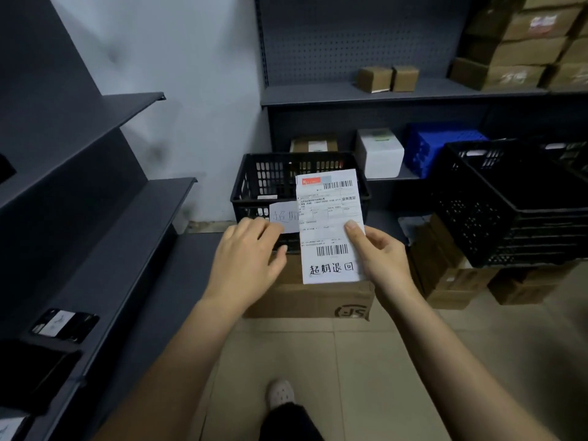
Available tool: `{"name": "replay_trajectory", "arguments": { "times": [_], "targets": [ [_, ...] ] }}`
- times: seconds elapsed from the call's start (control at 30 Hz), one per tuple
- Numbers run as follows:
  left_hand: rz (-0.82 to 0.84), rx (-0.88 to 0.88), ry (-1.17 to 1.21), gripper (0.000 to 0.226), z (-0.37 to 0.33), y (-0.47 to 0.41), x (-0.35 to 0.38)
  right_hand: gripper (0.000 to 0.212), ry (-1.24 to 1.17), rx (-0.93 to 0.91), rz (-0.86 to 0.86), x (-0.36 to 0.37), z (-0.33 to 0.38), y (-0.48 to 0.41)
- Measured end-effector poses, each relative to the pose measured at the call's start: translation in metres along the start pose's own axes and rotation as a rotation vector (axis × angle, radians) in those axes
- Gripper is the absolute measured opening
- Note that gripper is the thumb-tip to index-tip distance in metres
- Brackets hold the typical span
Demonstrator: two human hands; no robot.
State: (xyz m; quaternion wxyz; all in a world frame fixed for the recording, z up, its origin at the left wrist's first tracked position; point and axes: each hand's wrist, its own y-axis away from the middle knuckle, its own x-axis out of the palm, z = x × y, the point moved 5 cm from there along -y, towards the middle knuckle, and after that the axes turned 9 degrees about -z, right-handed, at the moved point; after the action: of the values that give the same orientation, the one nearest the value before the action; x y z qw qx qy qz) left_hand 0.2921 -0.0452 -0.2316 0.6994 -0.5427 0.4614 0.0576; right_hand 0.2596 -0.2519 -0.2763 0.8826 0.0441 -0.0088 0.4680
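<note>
Fingers (353, 232) of both hands work just in front of a black slotted plastic crate (270, 178), which stands above a brown cardboard box (305, 300). The right hand (378, 254) pinches a white barcoded shipping label (329, 218), held upright with the thumb on its face. Beside it, the left hand (245, 253) lies with fingers straight, touching a small white handwritten paper tag (286, 218) on the crate's front.

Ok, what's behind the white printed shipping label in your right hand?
A black slotted plastic crate sitting on a brown cardboard box. The label covers the crate's right front and part of a small white handwritten note by the left hand.
</note>
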Motion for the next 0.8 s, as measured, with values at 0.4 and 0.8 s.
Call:
{"name": "replay_trajectory", "arguments": {
  "times": [0.4,0.8],
  "targets": [
    [0.047,-0.042,0.03,0.023,0.159,-0.162,0.201,0.049,0.11,0.039,-0.087,0.127,-0.017,-0.259],
    [0.244,-0.079,0.075,0.025,0.215,-0.238,0.388,0.042,0.201,0.277,-0.111,0.173,-0.103,-0.465]
  ]
}}
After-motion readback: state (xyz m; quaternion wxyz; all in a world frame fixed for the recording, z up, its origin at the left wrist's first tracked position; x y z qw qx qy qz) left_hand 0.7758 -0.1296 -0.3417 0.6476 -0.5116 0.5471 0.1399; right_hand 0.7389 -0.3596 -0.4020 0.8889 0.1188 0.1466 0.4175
